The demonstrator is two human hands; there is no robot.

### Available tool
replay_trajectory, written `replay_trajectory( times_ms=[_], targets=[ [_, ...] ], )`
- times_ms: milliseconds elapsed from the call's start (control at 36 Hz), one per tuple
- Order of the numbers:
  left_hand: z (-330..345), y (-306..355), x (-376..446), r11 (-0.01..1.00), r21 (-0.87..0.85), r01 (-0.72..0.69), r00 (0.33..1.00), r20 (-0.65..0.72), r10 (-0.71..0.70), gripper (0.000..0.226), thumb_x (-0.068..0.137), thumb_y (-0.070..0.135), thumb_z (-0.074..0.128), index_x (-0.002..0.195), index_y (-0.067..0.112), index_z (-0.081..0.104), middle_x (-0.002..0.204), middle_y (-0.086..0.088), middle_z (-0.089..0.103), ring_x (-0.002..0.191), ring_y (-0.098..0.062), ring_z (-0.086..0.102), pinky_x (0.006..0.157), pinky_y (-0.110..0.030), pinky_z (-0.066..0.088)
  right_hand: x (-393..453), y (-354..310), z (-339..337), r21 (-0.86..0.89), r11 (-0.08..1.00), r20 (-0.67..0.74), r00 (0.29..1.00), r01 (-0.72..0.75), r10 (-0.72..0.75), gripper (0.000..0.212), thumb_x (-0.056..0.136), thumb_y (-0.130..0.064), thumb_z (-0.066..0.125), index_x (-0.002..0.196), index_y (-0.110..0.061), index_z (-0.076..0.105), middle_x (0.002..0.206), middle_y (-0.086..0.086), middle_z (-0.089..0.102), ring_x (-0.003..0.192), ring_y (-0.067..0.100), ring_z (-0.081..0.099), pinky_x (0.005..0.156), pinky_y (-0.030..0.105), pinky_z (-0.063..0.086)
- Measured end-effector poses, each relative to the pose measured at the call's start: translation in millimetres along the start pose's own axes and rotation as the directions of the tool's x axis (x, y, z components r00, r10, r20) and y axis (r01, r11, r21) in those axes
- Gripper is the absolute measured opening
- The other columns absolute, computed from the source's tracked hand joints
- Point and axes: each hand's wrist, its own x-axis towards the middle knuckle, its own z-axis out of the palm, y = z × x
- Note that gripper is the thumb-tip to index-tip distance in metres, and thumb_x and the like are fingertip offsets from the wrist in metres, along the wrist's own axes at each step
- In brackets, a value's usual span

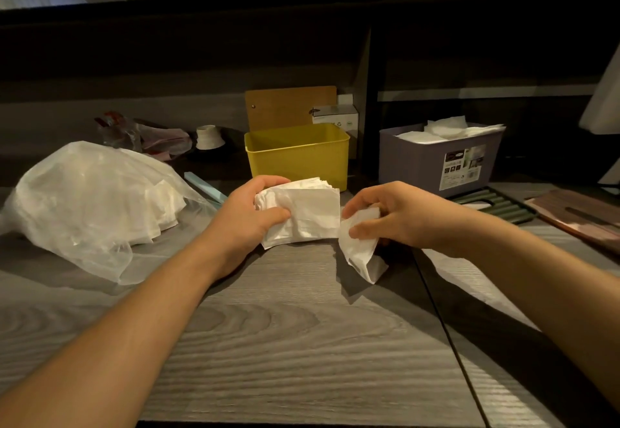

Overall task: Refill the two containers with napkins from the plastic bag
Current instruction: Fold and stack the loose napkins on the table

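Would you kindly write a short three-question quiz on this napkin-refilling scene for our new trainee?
1. True or false: the yellow container already brims with napkins.
2. Which hand grips the napkin stack? A) left hand B) right hand
3. Fill in: the plastic bag lies to the person's ____.

Key: 1 false, none show above its rim, while the purple container looks full; 2 A, the right holds a single crumpled napkin; 3 left.

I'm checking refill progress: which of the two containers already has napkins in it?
The purple container on the right, white napkins piled at its top; the yellow container shows none.
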Motion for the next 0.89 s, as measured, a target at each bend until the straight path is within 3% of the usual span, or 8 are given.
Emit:
replay_trajectory(
  times_ms=[83,167,250,333,417,472,583,889],
  targets=[
    [0,1,0,1.0,0.004,0.026,1.0,-0.006,-0.026,0.038,0.092,-0.005,0.062,0.12,0.021,0.062,0.11,-0.004,0.066,0.083,-0.009,0.068,0.068,-0.025,0.06,-1,-1,0,0.095,0.992,-0.021,0.997,0.077,-0.075,0.031,0.09,-0.016,0.072,0.112,-0.038,0.066,0.111,-0.006,0.068,0.102,0.014,0.067,0.09,0.034,0.059],
    [0,1,1,0.998,-0.001,0.068,0.997,-0.036,-0.068,0.037,0.092,-0.003,0.061,0.122,0.019,0.062,0.11,-0.007,0.066,0.089,-0.017,0.068,0.065,-0.026,0.06,-6,-7,-7,0.241,0.956,-0.01,0.985,0.168,-0.171,0.042,0.089,-0.007,0.07,0.121,-0.034,0.065,0.108,-0.002,0.072,0.099,0.018,0.071,0.087,0.041,0.061],
    [0,1,3,0.994,-0.025,0.105,0.993,-0.045,-0.106,0.037,0.091,-0.002,0.062,0.123,0.018,0.062,0.112,-0.008,0.068,0.094,-0.021,0.069,0.067,-0.026,0.06,-16,-15,-16,0.593,0.765,0.027,0.944,0.25,-0.329,0.051,0.081,-0.002,0.07,0.123,-0.032,0.066,0.109,0.0,0.072,0.1,0.025,0.071,0.081,0.043,0.062],
    [0,1,4,0.985,-0.093,0.148,0.988,-0.023,-0.15,0.037,0.092,-0.002,0.064,0.121,0.021,0.062,0.114,-0.006,0.07,0.098,-0.021,0.071,0.078,-0.03,0.062,-18,-22,-11,0.804,0.524,-0.032,0.9,0.282,-0.436,0.058,0.075,-0.005,0.072,0.126,-0.032,0.066,0.104,0.0,0.07,0.088,0.02,0.071,0.068,0.031,0.061],
    [4,2,3,0.967,-0.186,0.174,0.984,0.059,-0.166,0.044,0.086,0.004,0.073,0.125,0.02,0.062,0.118,-0.009,0.07,0.097,-0.019,0.073,0.079,-0.036,0.063,-8,-24,10,0.879,0.451,-0.026,0.959,0.156,-0.281,0.05,0.077,-0.004,0.071,0.123,-0.024,0.068,0.113,0.006,0.069,0.081,0.018,0.072,0.051,0.021,0.053],
    [8,3,2,0.949,-0.256,0.181,0.983,0.08,-0.166,0.044,0.084,0.011,0.073,0.126,0.018,0.062,0.117,-0.011,0.07,0.094,-0.019,0.073,0.071,-0.034,0.063,0,-23,26,0.868,0.491,-0.016,0.993,0.071,-0.116,0.036,0.085,-0.003,0.068,0.12,-0.013,0.068,0.113,0.012,0.072,0.078,0.018,0.07,0.05,0.019,0.05],
    [11,3,3,0.911,-0.353,0.212,0.977,0.08,-0.197,0.033,0.094,0.009,0.066,0.125,0.019,0.065,0.121,-0.012,0.07,0.111,-0.03,0.069,0.083,-0.04,0.062,13,-17,39,0.872,0.489,-0.052,0.994,-0.003,0.1,0.02,0.093,-0.007,0.067,0.113,-0.007,0.066,0.101,0.012,0.074,0.064,0.012,0.066,0.05,0.02,0.049],
    [14,2,2,0.797,-0.538,0.273,0.961,0.195,-0.197,0.054,0.083,0.011,0.064,0.136,0.015,0.058,0.128,-0.014,0.069,0.117,-0.031,0.067,0.099,-0.049,0.055,14,-15,44,0.918,0.397,-0.084,0.981,0.008,0.176,0.024,0.101,-0.016,0.058,0.124,-0.011,0.058,0.109,0.008,0.076,0.073,0.01,0.073,0.043,0.018,0.04]
  ],
)
